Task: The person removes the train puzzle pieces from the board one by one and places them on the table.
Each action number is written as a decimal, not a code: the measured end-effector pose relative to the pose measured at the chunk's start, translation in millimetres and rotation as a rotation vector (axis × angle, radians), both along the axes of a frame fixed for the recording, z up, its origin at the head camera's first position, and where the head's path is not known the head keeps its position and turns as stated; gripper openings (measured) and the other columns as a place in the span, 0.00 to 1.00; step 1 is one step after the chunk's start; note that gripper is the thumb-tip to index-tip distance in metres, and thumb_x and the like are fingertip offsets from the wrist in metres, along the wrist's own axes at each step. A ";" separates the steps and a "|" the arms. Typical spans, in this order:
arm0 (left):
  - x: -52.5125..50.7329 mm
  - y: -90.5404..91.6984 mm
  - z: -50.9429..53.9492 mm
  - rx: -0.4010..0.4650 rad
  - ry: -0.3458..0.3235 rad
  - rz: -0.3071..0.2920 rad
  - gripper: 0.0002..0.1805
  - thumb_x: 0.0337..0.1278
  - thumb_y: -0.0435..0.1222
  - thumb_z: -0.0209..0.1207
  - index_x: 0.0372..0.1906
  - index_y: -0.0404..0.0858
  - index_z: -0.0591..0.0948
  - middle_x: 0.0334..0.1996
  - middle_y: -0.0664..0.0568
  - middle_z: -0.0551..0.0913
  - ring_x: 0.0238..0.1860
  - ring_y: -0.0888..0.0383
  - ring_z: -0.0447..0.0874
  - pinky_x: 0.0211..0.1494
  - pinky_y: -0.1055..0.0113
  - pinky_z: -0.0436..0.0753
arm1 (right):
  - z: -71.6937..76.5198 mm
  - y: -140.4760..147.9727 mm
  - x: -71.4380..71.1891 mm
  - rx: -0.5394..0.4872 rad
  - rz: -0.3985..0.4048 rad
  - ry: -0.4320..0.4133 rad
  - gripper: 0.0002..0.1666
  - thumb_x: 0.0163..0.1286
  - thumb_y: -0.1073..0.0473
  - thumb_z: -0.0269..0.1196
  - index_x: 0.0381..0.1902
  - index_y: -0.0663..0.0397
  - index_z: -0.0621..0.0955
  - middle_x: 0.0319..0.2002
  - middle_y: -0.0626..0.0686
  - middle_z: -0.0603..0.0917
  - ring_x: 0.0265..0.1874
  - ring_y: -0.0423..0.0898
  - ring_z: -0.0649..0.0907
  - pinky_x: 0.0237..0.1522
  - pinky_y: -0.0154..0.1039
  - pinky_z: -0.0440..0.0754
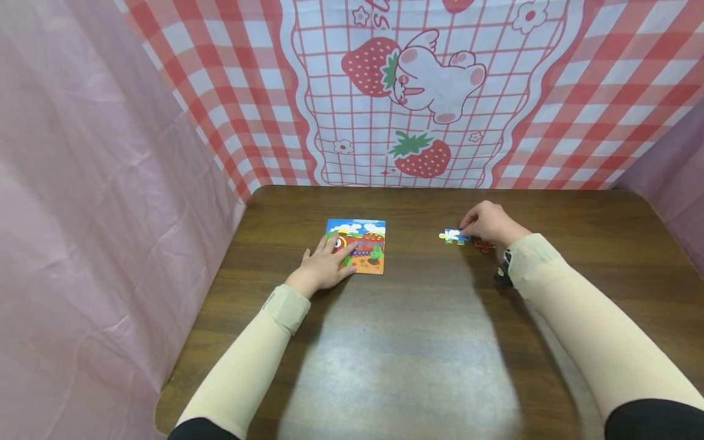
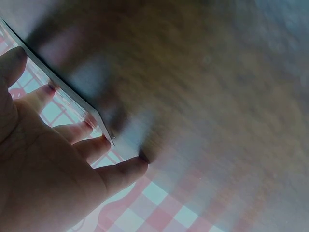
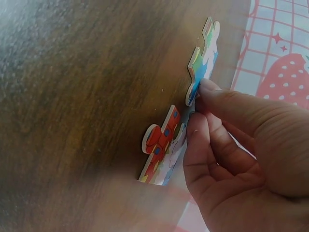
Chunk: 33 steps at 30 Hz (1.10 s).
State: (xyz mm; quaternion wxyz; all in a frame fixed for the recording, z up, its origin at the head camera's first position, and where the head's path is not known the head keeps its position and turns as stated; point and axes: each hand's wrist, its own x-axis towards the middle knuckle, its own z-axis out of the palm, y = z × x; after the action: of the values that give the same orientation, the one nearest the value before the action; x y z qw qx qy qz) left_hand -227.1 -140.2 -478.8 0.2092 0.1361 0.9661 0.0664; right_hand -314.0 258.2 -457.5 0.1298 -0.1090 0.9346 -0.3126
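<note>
A square picture puzzle (image 1: 376, 244) with clouds, a red shape and orange ground lies on the table left of centre. My left hand (image 1: 321, 269) rests on its lower left part with fingers spread. The left wrist view shows the thin edge of the puzzle (image 2: 72, 91) beneath the fingertips. To the right, my right hand (image 1: 491, 222) pinches the near end of a blue-and-white jigsaw piece (image 3: 205, 63) between thumb and fingers. Below that hand sits a red jigsaw piece (image 3: 161, 150), partly covered in the head view.
The brown wooden table (image 1: 396, 342) carries these things. A red-and-white checked cloth (image 1: 264, 104) with strawberries hangs behind its far edge. Pink fabric (image 1: 99, 214) hangs on the left, and more at the far right.
</note>
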 end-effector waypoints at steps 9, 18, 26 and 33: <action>-0.5 0.7 1.1 0.002 0.000 0.001 0.36 0.75 0.63 0.43 0.82 0.68 0.47 0.82 0.47 0.36 0.80 0.44 0.31 0.72 0.31 0.47 | 3.7 0.1 1.9 0.014 -0.004 0.031 0.10 0.67 0.59 0.71 0.37 0.63 0.88 0.31 0.54 0.86 0.29 0.50 0.80 0.31 0.44 0.78; 5.5 0.4 4.6 0.020 0.041 -0.015 0.36 0.76 0.62 0.43 0.82 0.64 0.50 0.82 0.44 0.38 0.80 0.42 0.33 0.72 0.31 0.49 | 9.6 -4.1 4.3 0.004 -0.007 0.024 0.13 0.71 0.56 0.68 0.40 0.63 0.87 0.33 0.56 0.86 0.29 0.50 0.79 0.32 0.45 0.76; 6.8 1.2 7.1 0.004 0.043 -0.025 0.36 0.77 0.62 0.42 0.83 0.63 0.48 0.82 0.44 0.37 0.79 0.41 0.33 0.72 0.33 0.50 | 11.3 -24.6 0.0 -0.050 0.018 0.077 0.12 0.71 0.55 0.68 0.40 0.61 0.88 0.33 0.54 0.87 0.31 0.49 0.81 0.35 0.46 0.78; 6.3 3.6 9.7 0.000 0.032 -0.025 0.36 0.77 0.61 0.43 0.83 0.62 0.48 0.82 0.42 0.37 0.79 0.39 0.33 0.72 0.34 0.51 | 12.0 -55.7 -6.0 -0.088 0.049 0.080 0.12 0.71 0.55 0.69 0.41 0.60 0.88 0.35 0.53 0.88 0.35 0.50 0.82 0.39 0.48 0.79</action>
State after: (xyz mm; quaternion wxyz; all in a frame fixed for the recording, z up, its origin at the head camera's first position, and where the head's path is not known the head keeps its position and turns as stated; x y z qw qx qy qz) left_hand -220.8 -136.6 -469.1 0.1944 0.1494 0.9675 0.0614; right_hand -320.0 202.6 -445.4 0.0949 -0.1501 0.9215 -0.3455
